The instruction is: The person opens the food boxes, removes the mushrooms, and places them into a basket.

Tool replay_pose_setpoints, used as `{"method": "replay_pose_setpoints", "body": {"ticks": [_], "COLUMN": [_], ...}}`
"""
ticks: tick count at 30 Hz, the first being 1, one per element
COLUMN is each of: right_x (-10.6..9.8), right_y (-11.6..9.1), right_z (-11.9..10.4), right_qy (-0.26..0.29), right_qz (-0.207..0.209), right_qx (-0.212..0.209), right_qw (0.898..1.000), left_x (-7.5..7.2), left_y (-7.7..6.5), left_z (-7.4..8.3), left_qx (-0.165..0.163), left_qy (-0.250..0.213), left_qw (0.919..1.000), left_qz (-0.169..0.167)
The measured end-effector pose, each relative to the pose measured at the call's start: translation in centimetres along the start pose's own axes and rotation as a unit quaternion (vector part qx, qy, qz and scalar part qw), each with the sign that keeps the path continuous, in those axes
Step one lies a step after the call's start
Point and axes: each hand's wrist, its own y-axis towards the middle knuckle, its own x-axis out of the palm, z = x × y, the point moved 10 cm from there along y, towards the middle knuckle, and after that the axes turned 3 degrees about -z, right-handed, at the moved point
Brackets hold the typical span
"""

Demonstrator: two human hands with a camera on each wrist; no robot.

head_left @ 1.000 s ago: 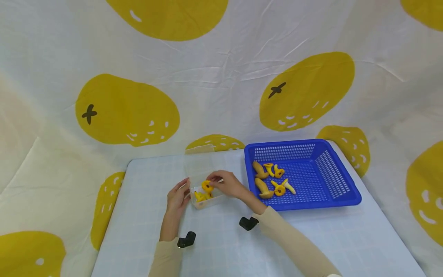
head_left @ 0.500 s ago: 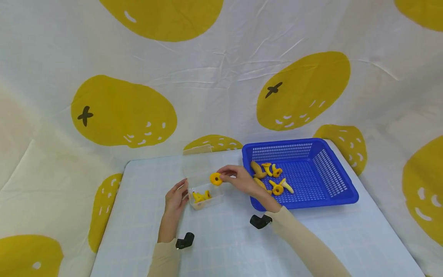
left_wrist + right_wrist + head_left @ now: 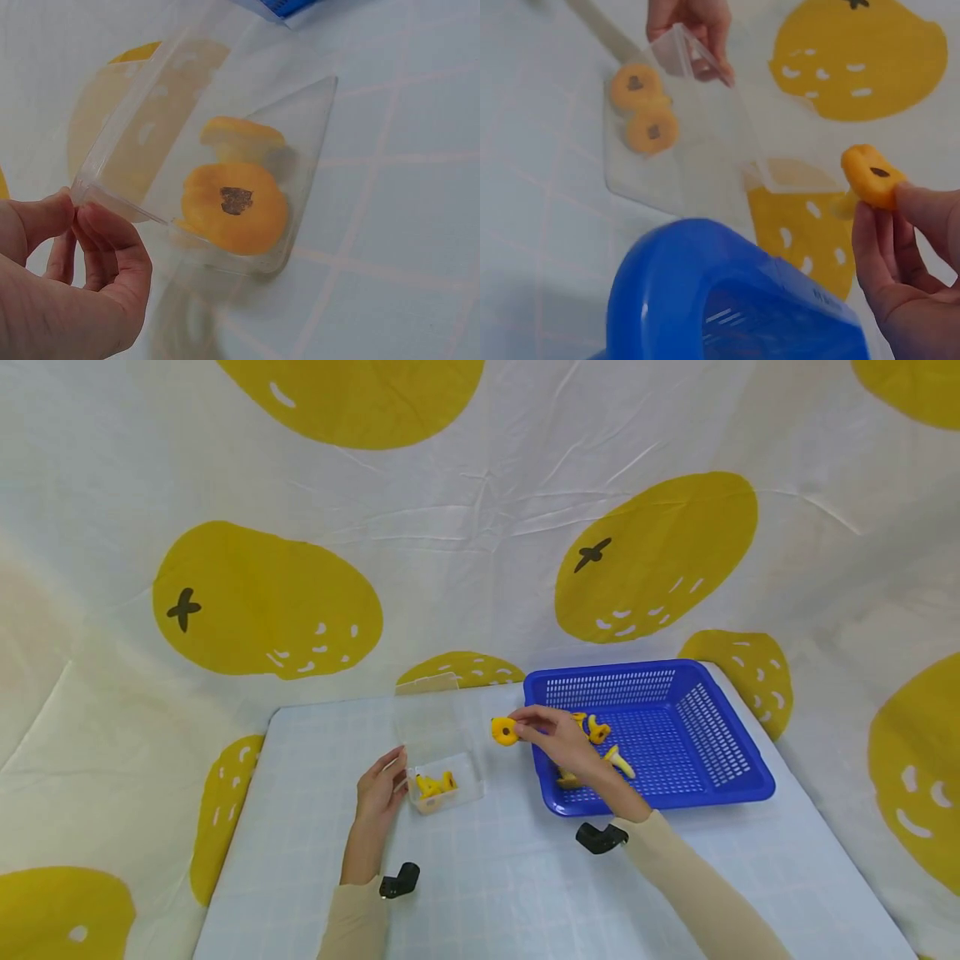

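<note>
Between thumb and fingers my right hand pinches a yellow mushroom by its cap, held up near the left rim of the blue basket. The right wrist view shows that mushroom with its dark-centred cap and pale stem. My left hand pinches the edge of a clear plastic box at its hinge side; the box's lid stands raised behind. Inside the box lie two yellow mushrooms, one cap facing up in the left wrist view.
More yellow mushrooms and a brown one lie at the basket's left end, partly hidden by my right hand. A white-stemmed mushroom is beside them. Behind the table hangs a patterned cloth.
My right hand has lifted the yellow mushroom out of the clear box and carried it right, to the basket's edge. The left hand stays at the box.
</note>
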Motion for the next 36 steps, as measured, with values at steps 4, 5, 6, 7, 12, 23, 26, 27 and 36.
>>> {"method": "replay_pose_setpoints", "body": {"ticks": [4, 5, 6, 7, 12, 23, 26, 27, 36], "right_x": [-1.9, -2.4, -2.9, -3.4, -5.8, -10.2, -11.3, -11.6, -14.8], "right_y": [-0.7, -0.8, -1.1, -1.3, -2.6, -5.5, -6.2, -6.4, -8.0], "right_z": [0.2, 0.3, 0.4, 0.5, 1.3, 3.6, 4.2, 4.3, 6.5], "right_qy": [-0.015, -0.018, -0.022, -0.028, -0.043, -0.084, -0.094, -0.096, -0.162], "right_qz": [0.022, 0.026, 0.032, 0.037, 0.060, 0.099, 0.105, 0.108, 0.137], "right_qx": [0.005, 0.006, 0.007, 0.007, 0.011, 0.019, 0.018, 0.017, 0.027], "right_qw": [1.000, 0.999, 0.999, 0.999, 0.997, 0.991, 0.990, 0.989, 0.977], "left_x": [0.0, 0.0, 0.1, 0.1, 0.0, -0.1, -0.1, -0.1, -0.1], "left_y": [-0.1, -0.1, -0.1, -0.1, 0.0, 0.0, 0.0, 0.0, 0.1], "left_z": [0.1, 0.1, 0.1, 0.2, 0.2, -0.1, -0.1, -0.1, -0.1], "left_qx": [0.000, 0.002, 0.003, 0.005, 0.008, -0.005, -0.008, -0.008, 0.000], "left_qy": [-0.003, -0.003, -0.001, 0.001, 0.017, 0.019, 0.015, 0.014, 0.013], "left_qw": [1.0000, 1.0000, 1.0000, 1.0000, 0.9998, 0.9998, 0.9998, 0.9999, 0.9999], "left_qz": [0.002, 0.000, -0.002, -0.003, -0.008, -0.006, -0.004, -0.005, -0.009]}}
